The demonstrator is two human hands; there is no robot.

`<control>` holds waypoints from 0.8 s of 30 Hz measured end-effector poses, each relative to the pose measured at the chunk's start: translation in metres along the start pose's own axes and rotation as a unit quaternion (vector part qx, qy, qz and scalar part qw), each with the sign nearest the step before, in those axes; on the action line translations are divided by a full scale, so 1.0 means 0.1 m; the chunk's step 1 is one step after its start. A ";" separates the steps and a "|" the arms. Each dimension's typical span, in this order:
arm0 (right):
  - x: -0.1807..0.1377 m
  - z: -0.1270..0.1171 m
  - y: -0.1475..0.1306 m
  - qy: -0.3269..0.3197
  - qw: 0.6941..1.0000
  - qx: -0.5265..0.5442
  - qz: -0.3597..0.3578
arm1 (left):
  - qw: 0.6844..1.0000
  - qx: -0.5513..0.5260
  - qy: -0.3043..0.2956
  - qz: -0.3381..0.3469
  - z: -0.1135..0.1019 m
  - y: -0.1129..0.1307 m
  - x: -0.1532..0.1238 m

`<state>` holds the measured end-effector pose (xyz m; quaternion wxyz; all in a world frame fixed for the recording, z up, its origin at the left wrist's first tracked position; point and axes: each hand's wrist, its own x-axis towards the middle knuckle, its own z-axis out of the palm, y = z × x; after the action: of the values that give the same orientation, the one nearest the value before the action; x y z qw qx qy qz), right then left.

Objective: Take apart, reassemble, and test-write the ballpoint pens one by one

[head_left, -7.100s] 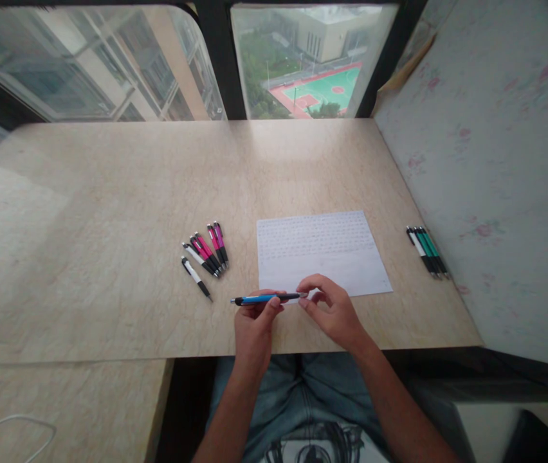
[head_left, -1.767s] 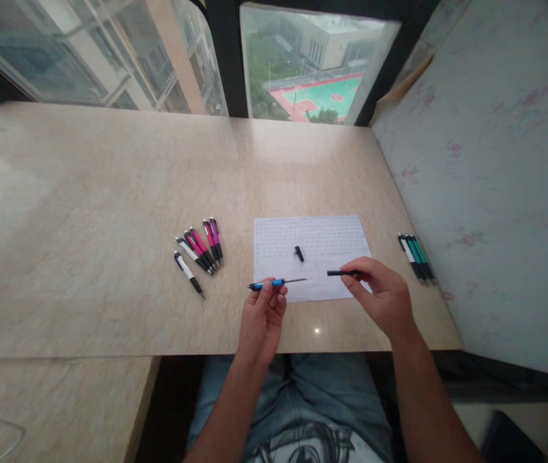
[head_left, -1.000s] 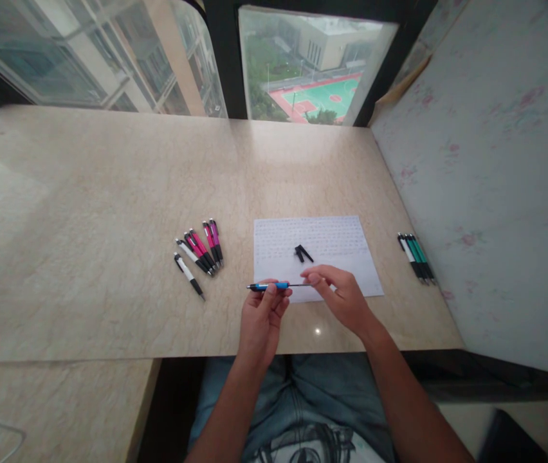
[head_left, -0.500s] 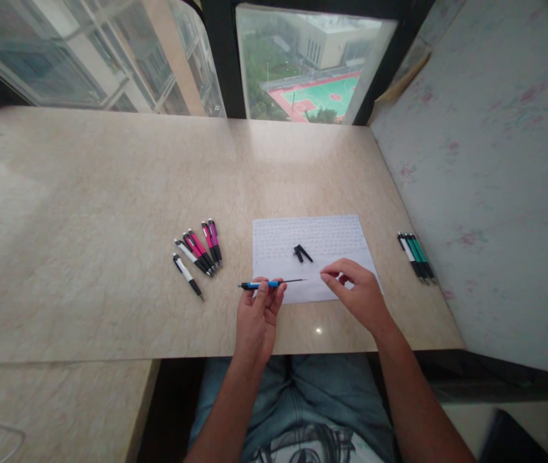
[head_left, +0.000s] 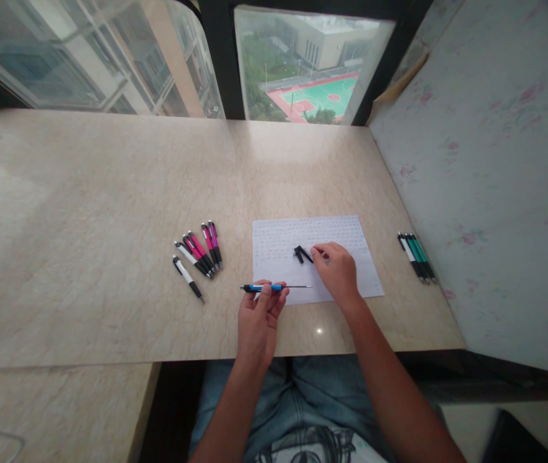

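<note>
My left hand (head_left: 258, 313) is closed on a partly taken-apart blue pen (head_left: 265, 287), held level with its thin refill sticking out to the right. My right hand (head_left: 336, 271) rests on a written sheet of paper (head_left: 298, 238), its fingertips curled together right beside two small black pen parts (head_left: 301, 254) that lie on the sheet. What, if anything, sits between those fingertips is hidden.
Several pink, purple and white pens (head_left: 199, 253) lie fanned out to the left of the sheet. A few green and white pens (head_left: 417, 257) lie near the wall (head_left: 486, 180) on the right. The beige tabletop (head_left: 110, 212) ends close to my lap; windows stand behind it.
My right hand pulled the black front piece off the pen and laid it on the sheet beside the first part. It has now moved up to those parts. The left hand stayed put.
</note>
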<state>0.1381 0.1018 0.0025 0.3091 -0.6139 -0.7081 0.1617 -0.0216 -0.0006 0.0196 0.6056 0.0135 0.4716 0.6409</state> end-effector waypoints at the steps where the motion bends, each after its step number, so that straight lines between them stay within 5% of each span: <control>1: -0.02 -0.04 -0.02 0.000 1.000 0.015 -0.001 | 1.000 0.002 0.000 0.002 0.00 0.00 0.00; 6: -0.21 -0.31 -0.20 -0.115 0.981 0.146 -0.057 | 1.000 0.014 -0.010 0.004 0.03 -0.02 -0.01; 10: -0.33 -0.52 -0.29 -0.205 0.960 0.139 -0.131 | 0.999 0.032 -0.025 0.010 0.06 -0.04 -0.03; 17: -0.34 -0.67 0.09 -0.126 0.986 0.093 -0.058 | 0.999 0.036 -0.001 0.026 0.03 0.00 -0.02; 24: -0.22 -0.33 0.17 -0.012 0.999 -0.004 0.030 | 0.999 0.034 -0.006 0.021 0.02 0.03 -0.02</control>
<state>0.1735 0.0785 0.0115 0.2927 -0.6340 -0.6940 0.1752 -0.0222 -0.0007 0.0237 0.5940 0.0481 0.4893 0.6368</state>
